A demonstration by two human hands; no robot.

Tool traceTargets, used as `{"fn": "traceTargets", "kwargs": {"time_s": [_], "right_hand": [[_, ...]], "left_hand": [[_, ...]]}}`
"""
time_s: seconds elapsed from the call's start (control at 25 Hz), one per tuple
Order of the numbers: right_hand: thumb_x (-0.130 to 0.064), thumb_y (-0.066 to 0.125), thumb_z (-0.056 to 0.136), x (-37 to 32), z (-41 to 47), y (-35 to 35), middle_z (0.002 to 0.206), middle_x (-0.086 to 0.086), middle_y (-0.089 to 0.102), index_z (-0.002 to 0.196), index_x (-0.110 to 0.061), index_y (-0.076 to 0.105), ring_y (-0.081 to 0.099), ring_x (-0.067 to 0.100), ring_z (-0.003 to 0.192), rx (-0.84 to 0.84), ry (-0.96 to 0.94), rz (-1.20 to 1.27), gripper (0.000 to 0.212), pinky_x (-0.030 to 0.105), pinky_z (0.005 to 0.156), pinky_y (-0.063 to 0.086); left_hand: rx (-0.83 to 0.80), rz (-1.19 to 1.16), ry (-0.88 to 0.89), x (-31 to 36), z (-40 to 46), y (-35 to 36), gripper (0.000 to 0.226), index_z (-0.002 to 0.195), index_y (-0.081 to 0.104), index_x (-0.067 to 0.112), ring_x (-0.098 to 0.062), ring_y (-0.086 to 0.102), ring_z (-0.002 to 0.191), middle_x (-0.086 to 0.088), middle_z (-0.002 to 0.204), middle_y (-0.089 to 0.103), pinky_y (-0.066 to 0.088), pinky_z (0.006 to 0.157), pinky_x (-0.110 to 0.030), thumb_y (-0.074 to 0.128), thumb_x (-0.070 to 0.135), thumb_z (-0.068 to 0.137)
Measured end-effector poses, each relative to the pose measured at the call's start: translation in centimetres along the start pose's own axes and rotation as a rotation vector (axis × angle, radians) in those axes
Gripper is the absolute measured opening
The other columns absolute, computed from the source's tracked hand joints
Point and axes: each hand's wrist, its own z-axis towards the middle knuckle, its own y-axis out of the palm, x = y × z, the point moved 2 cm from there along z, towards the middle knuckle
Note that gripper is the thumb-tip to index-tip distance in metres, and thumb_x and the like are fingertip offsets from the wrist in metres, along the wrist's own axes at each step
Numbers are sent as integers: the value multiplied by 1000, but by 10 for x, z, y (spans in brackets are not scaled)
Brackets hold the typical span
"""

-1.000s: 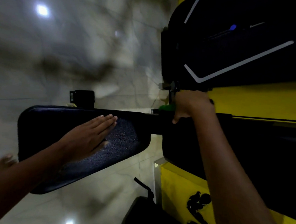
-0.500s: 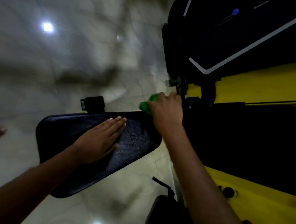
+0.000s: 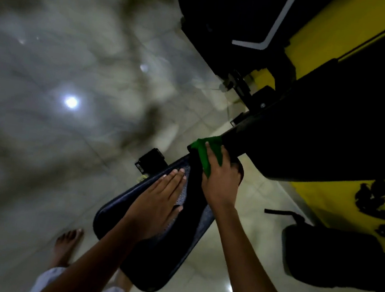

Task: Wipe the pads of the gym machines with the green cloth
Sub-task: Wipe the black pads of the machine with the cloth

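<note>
Since the earlier frames the right hand (image 3: 221,182) has come back from the gap beside the yellow frame and now lies on the near end of the black pad (image 3: 152,248), bringing the green cloth (image 3: 206,153) with it; the view has also swung, so the pad now runs diagonally from lower left to upper right.

Largest in view is the pale glossy tiled floor (image 3: 57,131), blurred and carrying bright spots of reflected light. Next comes the gym machine (image 3: 329,141), a black and yellow mass filling the upper right, with white stripes on its upper black panel. A dark bag (image 3: 331,258) sits on the floor at the lower right, its strap lying toward the left. The long black pad juts out from the machine toward the person, its textured top face showing between the two hands.

The left hand (image 3: 157,204) lies flat and open on the middle of the pad, fingers straight and together, holding nothing. The right hand is curled loosely over the green cloth, fingers spread across it and pressing it against the pad's far end, just where that end meets the machine's larger dark cushion. A bare foot (image 3: 67,246) stands on the tiles at the lower left, and a small black block (image 3: 152,160) rests on the floor beyond the pad.
</note>
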Motion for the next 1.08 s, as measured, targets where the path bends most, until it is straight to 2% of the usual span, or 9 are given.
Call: {"fn": "traceTargets", "kwargs": {"time_s": [0.2, 0.36, 0.44, 0.52, 0.6, 0.76, 0.84, 0.96, 1.08], "right_hand": [[-12, 82, 54, -2, -20, 0, 130, 14, 56, 133, -30, 54, 59, 41, 80, -36, 6, -46, 86, 44, 66, 53], [-10, 71, 69, -5, 6, 0, 138, 14, 50, 138, -33, 48, 57, 44, 95, -36, 160, 0, 76, 48, 78, 47], [-11, 78, 63, -13, -13, 1, 134, 15, 53, 135, -31, 51, 58, 43, 89, 21, 176, -19, 80, 46, 72, 49], [-11, 80, 61, -13, -29, 0, 133, 14, 54, 136, -31, 51, 58, 40, 87, -17, 137, -20, 83, 45, 69, 51], [-12, 72, 71, 2, -13, -2, 139, 12, 49, 140, -34, 44, 57, 42, 93, -57, 135, -6, 78, 45, 74, 50], [-10, 58, 80, 18, 15, -7, 136, 17, 48, 143, -30, 39, 54, 45, 101, -7, 335, 81, 69, 46, 78, 47], [-11, 63, 77, 9, -11, -2, 141, 15, 44, 142, -32, 40, 52, 45, 101, -33, 312, 93, 72, 46, 78, 47], [-11, 79, 60, 5, -49, -2, 128, 15, 56, 133, -31, 53, 58, 40, 81, 9, 299, 34, 80, 41, 63, 49], [-11, 58, 83, 33, -13, -8, 132, 15, 49, 141, -33, 40, 51, 39, 100, -54, 397, 65, 64, 44, 80, 44]], "left_hand": [[-24, -14, 130, -9, -1, -5, 64, 135, 43, -2, -30, 51, 125, -19, 139, 49, 28, 105, -36, 35, 38, 87], [-61, 24, 234, -21, 4, -10, 64, 129, 56, 0, -29, 54, 123, -18, 136, 53, 44, 101, -38, 32, 41, 86], [-83, 26, 234, -21, 2, -10, 65, 132, 53, -1, -29, 50, 126, -19, 139, 49, 45, 100, -42, 31, 42, 88], [-93, 18, 231, -21, 0, -9, 64, 134, 50, -1, -30, 47, 129, -19, 141, 46, 45, 101, -44, 32, 42, 91], [-81, 16, 248, -20, 1, -10, 62, 134, 50, -2, -31, 46, 130, -20, 141, 46, 46, 100, -44, 33, 41, 91], [-75, 76, 280, -20, 5, -16, 62, 132, 52, -1, -29, 49, 128, -18, 140, 48, 43, 100, -44, 33, 41, 90], [-102, 78, 268, -18, 3, -17, 63, 132, 52, 0, -28, 50, 126, -17, 139, 49, 40, 100, -40, 34, 42, 89], [-164, 53, 237, -18, 3, -22, 64, 132, 52, 1, -28, 52, 125, -15, 139, 50, 45, 98, -40, 36, 43, 86], [-213, 32, 287, -17, 8, -23, 63, 133, 49, -2, -33, 48, 128, -19, 141, 46, 47, 97, -46, 39, 39, 86]]}}
